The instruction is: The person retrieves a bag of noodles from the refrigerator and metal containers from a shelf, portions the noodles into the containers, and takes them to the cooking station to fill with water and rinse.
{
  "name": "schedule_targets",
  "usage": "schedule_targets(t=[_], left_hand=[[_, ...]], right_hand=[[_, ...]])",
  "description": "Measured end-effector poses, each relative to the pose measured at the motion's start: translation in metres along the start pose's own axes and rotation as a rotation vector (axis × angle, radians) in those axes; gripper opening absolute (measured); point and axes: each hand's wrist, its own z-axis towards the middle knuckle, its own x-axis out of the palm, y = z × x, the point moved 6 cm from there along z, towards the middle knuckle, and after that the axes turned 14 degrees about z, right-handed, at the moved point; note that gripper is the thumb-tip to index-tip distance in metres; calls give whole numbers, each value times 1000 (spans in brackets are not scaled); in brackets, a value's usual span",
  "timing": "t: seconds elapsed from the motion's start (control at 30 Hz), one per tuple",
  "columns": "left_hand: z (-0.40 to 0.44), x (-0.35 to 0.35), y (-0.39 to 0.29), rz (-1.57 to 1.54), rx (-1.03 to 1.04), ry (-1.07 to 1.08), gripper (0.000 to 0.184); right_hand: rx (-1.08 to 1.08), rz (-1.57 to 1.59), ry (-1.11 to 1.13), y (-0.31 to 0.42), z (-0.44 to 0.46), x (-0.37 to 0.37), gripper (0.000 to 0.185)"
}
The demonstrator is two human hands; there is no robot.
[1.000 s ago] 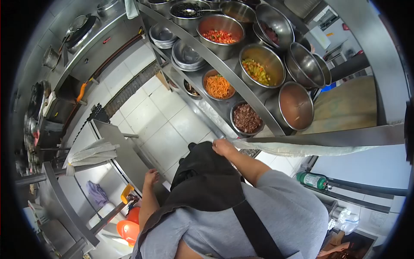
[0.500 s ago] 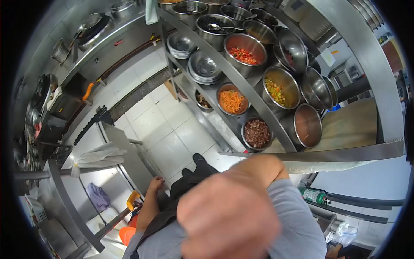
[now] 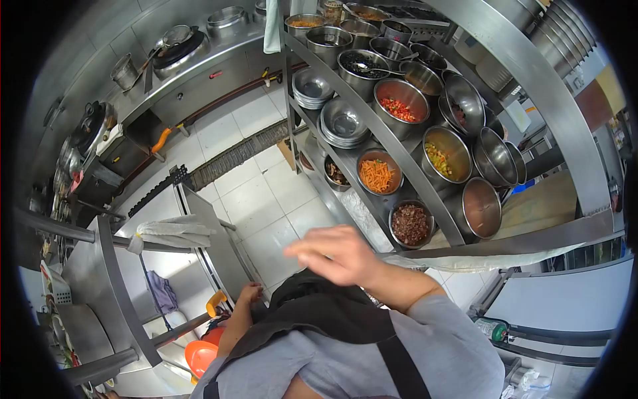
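My right hand (image 3: 335, 255) is raised in front of the dark apron (image 3: 312, 302), above the tiled floor. Its fingers point left, held together, and whether anything is in them is hidden. My left hand (image 3: 251, 292) hangs low at my left side, near the steel cabinet; its fingers are curled and too small to read clearly. Nearest to my right hand on the rack are a bowl of chopped brown meat (image 3: 410, 224) and a bowl of orange shreds (image 3: 377, 174).
Pots of chopped red pieces (image 3: 399, 106) and yellow-green pieces (image 3: 440, 159) stand on the upper shelf. Stacked metal bowls (image 3: 343, 120) sit below. A stove counter (image 3: 193, 66) runs along the back left. A white cloth (image 3: 174, 233) hangs over a rail at left.
My right hand, first low by the apron, came up close to the camera and has now moved down and away from it. The rack and stove have shifted in view as the camera turned.
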Motion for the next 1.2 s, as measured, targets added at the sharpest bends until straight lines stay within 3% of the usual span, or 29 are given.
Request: schedule_targets(t=[0.03, 0.1, 0.13, 0.17, 0.2, 0.23, 0.3, 0.37, 0.5, 0.6, 0.7, 0.9, 0.97, 1.0, 1.07, 1.2], left_hand=[[4, 2, 8, 1, -5, -6, 31], [16, 5, 25, 258, -11, -42, 31], [30, 1, 32, 495, 83, -85, 33], [34, -2, 40, 502, 77, -93, 33], [37, -1, 45, 462, 53, -49, 34], [41, 0, 42, 424, 39, -6, 35], [17, -7, 16, 454, 73, -56, 34], [-5, -10, 1, 222, 23, -53, 30], [-1, -22, -15, 427, 63, -74, 27], [29, -29, -22, 595, 127, -56, 28], [-4, -22, -47, 709, 164, -146, 29], [-9, -11, -36, 498, 130, -111, 27], [-13, -5, -20, 185, 42, -53, 30], [-12, -5, -16, 186, 49, -47, 30], [-7, 0, -11, -18, 80, 118, 27], [-29, 8, -31, -21, 91, 24, 20]], right_hand=[[208, 36, -74, -58, -28, 10, 16], [435, -263, -25, -170, -118, 17, 19], [741, -544, 163, -213, -184, 19, 21], [973, -639, 461, -252, -254, 23, 23], [1092, -542, 509, -254, -299, 22, 23], [923, -545, 627, -252, -335, 23, 28], [1160, -592, 292, -239, -356, -5, 27], [1196, -639, 273, -246, -381, -26, 26], [1389, -724, 138, -247, -404, -59, 24], [1319, -758, 98, -282, -415, -59, 26], [1206, -683, 19, -295, -389, -42, 26], [1163, -616, 113, -292, -350, -12, 25], [1178, -643, 115, -300, -348, -19, 25], [1195, -662, 124, -303, -349, -24, 25], [1194, -689, 108, -303, -344, -37, 25], [1215, -725, 54, -301, -339, -56, 26]])
